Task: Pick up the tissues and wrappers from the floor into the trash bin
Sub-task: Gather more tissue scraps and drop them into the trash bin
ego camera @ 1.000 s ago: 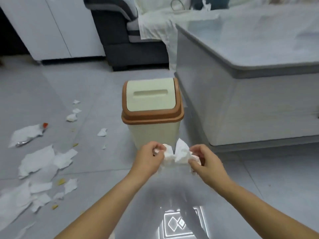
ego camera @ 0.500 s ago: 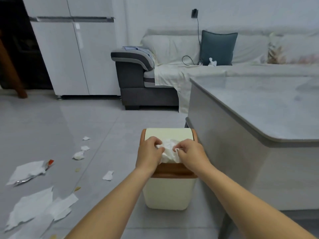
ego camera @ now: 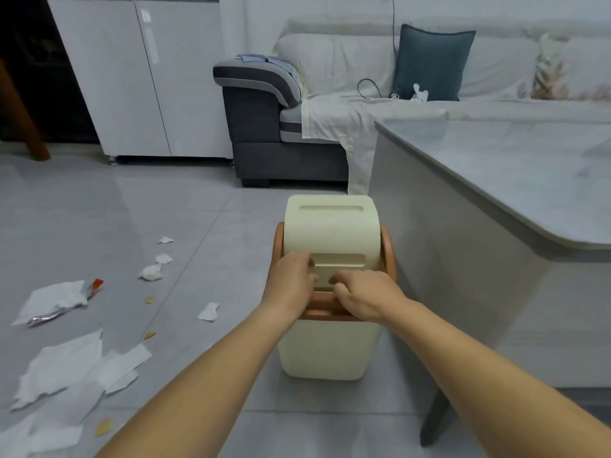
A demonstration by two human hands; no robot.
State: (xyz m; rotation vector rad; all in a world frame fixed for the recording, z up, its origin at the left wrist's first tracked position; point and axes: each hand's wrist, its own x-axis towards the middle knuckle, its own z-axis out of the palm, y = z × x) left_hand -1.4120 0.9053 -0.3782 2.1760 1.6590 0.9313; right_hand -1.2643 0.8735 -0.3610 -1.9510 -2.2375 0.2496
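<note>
A cream trash bin [ego camera: 324, 352] with a brown rim stands on the floor beside the table. Its swing lid [ego camera: 330, 223] is tipped, far side raised. My left hand [ego camera: 291, 279] and my right hand [ego camera: 367, 295] press side by side on the lid's near edge, fingers curled, and no tissue shows in them. Flat white tissues [ego camera: 66, 368] lie on the floor at the left. A silver wrapper with a red tip [ego camera: 94, 287] rests on another tissue [ego camera: 53, 300]. Further on are a crumpled tissue [ego camera: 151, 272] and a small scrap [ego camera: 209, 311].
A grey-topped table [ego camera: 496, 180] stands right against the bin, its dark leg [ego camera: 436, 414] near my right forearm. A sofa [ego camera: 264, 127] with a teal cushion [ego camera: 429, 61] is behind, and a white cabinet [ego camera: 148, 77] at the back left. Small yellow scraps [ego camera: 149, 299] dot the tiles.
My hands carried the white tissue wad up from in front of the bin to its lid. The lid has tipped and the tissue is out of sight.
</note>
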